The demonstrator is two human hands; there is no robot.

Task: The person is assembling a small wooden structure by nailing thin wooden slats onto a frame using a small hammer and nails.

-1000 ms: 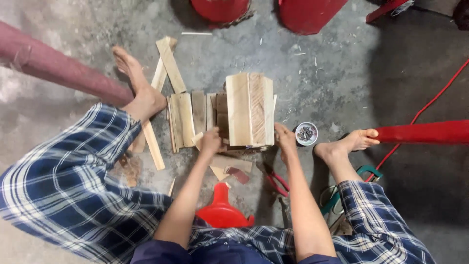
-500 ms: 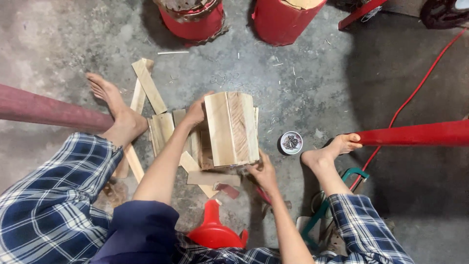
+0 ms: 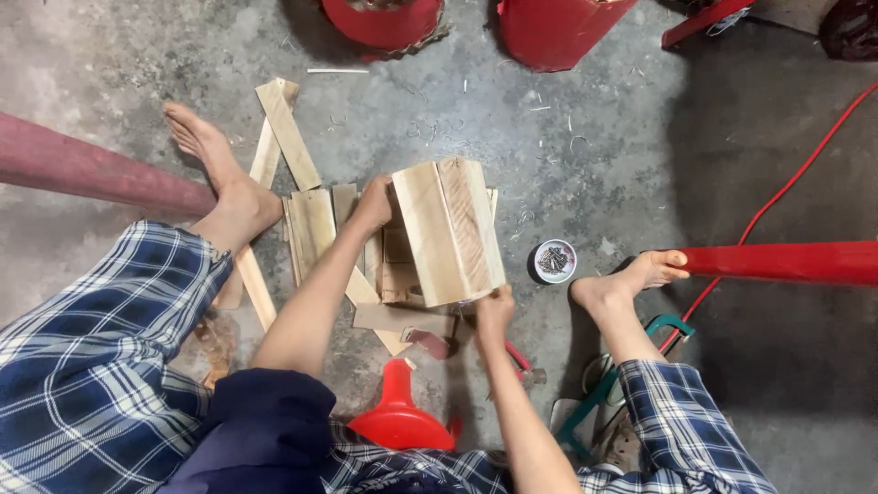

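Observation:
A small box built of pale wooden slats (image 3: 450,229) stands tilted on the concrete floor between my bare feet. My left hand (image 3: 373,203) grips its upper left edge. My right hand (image 3: 494,306) holds its lower right corner. Loose wooden slats (image 3: 309,229) lie flat to the left of the box, under and beside my left arm. More short boards (image 3: 402,318) sit beneath the box, partly hidden by it.
A small round tin of nails (image 3: 553,260) sits right of the box. A red funnel-shaped object (image 3: 399,419) lies near my lap. Red-handled pliers (image 3: 521,363) and a green-framed saw (image 3: 631,366) lie at right. Red buckets (image 3: 382,20) stand at the top. Red poles (image 3: 786,263) cross both sides.
My left hand has moved from the box's near edge up to its upper left side. The box has turned and tilted, and my right hand has slid down to its lower corner.

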